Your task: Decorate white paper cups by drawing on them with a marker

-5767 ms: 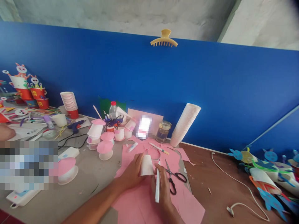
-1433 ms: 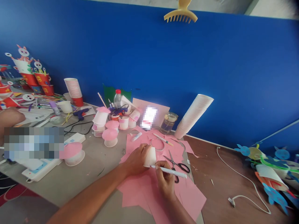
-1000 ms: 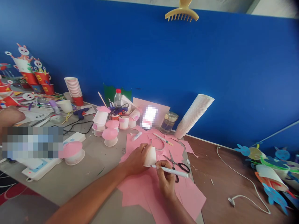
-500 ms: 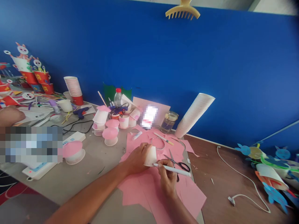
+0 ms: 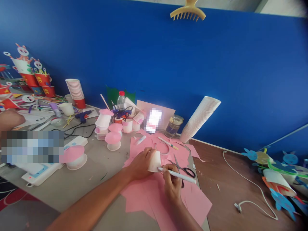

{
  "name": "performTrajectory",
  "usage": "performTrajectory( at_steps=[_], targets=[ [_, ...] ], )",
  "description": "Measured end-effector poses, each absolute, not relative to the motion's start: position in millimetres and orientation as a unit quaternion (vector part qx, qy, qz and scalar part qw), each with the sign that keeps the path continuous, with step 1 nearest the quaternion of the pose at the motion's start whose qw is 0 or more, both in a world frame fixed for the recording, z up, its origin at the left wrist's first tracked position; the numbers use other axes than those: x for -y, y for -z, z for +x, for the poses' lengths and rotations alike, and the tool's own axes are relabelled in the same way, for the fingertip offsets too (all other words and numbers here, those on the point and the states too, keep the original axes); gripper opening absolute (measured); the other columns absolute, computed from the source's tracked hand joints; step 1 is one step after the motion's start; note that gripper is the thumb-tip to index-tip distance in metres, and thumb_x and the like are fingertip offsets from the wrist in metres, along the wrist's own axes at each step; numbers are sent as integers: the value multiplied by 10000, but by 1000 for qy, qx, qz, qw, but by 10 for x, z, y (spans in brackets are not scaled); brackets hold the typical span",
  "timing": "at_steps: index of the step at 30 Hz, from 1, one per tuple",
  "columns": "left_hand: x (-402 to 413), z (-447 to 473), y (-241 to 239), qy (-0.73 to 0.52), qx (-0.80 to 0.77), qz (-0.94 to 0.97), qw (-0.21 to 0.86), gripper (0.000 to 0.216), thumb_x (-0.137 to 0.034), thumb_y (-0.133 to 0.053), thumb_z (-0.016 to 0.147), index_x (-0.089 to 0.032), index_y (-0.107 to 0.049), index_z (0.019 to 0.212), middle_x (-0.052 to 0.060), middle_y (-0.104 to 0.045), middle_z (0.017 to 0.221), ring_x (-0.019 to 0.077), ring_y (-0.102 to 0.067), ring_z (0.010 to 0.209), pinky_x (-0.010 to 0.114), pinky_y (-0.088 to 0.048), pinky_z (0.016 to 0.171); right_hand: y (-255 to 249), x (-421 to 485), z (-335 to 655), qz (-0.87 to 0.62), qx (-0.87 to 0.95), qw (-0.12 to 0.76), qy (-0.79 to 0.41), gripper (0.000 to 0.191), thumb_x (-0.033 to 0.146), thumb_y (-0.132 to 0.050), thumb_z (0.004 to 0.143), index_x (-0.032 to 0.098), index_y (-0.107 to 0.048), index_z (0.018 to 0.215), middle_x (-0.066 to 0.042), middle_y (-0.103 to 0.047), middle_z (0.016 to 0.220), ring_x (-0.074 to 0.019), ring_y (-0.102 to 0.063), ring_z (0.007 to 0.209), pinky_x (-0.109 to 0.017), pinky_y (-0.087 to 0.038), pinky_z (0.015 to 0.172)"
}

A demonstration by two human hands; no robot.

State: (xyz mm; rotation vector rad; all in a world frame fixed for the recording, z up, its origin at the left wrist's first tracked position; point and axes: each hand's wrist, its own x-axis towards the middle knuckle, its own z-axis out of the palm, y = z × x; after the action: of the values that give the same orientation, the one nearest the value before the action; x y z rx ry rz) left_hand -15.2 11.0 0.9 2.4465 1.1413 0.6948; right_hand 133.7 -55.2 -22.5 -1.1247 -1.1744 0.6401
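Note:
My left hand (image 5: 143, 163) is closed around a white paper cup (image 5: 155, 161), which lies tilted above the pink paper. Between the fingers of my right hand (image 5: 172, 183) is a white marker pen (image 5: 181, 175), its tip at the cup's lower edge. Whether the tip touches the cup I cannot tell. Beneath both hands spread sheets and scraps of pink paper (image 5: 141, 195). Black-handled scissors (image 5: 189, 172) lie just beyond my right hand, partly hidden by it. Another marker (image 5: 168, 143) rests on the paper farther back.
A tall leaning stack of paper cups (image 5: 201, 118) stands by a glass jar (image 5: 173, 126) and a lit phone (image 5: 154, 120). Cups with pink tops (image 5: 113, 138) and a power strip (image 5: 43, 173) are to the left. Another person's hand (image 5: 11, 119) shows at the far left.
Both hands keep nearly the same place, with the cup and marker still held. The whole view has shifted very slightly.

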Motion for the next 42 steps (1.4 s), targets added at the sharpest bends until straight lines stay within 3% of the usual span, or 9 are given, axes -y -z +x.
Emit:
performTrajectory(
  at_steps=[5,11,19,29,37,42],
  targets=[
    [-118,-151,-2,-244,-405,864,172,467,-330,-587,800,-188,-396,1202,136,-520,1149,298,-581,1046,425,-538,787,268,554,1359,-478,517,642,-304,161,312,-544,859,210,-556,735,15,-539,658,-128,-465,571,-247,-387,525],
    [-125,-170,65,-254,-393,868,167,558,-227,-564,780,-174,-338,1288,160,-498,1203,304,-572,1089,453,-533,843,205,554,1335,-482,538,632,-282,179,301,-543,861,209,-550,708,17,-529,642,-133,-485,584,-247,-396,534],
    [-130,-165,50,-253,-397,864,177,577,-361,-606,804,-185,-346,1288,153,-496,1206,312,-588,1063,460,-538,833,260,546,1358,-493,506,644,-294,175,327,-537,867,214,-544,733,18,-526,643,-130,-453,561,-255,-387,529],
    [-122,-166,37,-236,-412,861,184,558,-276,-584,786,-177,-360,1288,156,-488,1228,317,-588,1086,453,-529,848,208,560,1341,-485,539,627,-286,170,297,-543,862,207,-553,718,4,-559,653,-135,-498,574,-255,-398,528],
    [-130,-168,61,-271,-395,859,182,613,-390,-632,803,-202,-353,1316,150,-510,1202,319,-571,1109,473,-533,863,257,527,1351,-504,495,643,-296,194,352,-523,874,216,-532,736,10,-534,658,-146,-482,600,-268,-388,555],
    [-135,-170,59,-266,-394,861,181,590,-363,-625,794,-175,-377,1295,155,-497,1204,326,-572,1110,471,-529,873,293,535,1370,-494,495,638,-322,164,312,-537,851,208,-546,724,3,-551,676,-144,-485,609,-269,-398,572]
  ],
)
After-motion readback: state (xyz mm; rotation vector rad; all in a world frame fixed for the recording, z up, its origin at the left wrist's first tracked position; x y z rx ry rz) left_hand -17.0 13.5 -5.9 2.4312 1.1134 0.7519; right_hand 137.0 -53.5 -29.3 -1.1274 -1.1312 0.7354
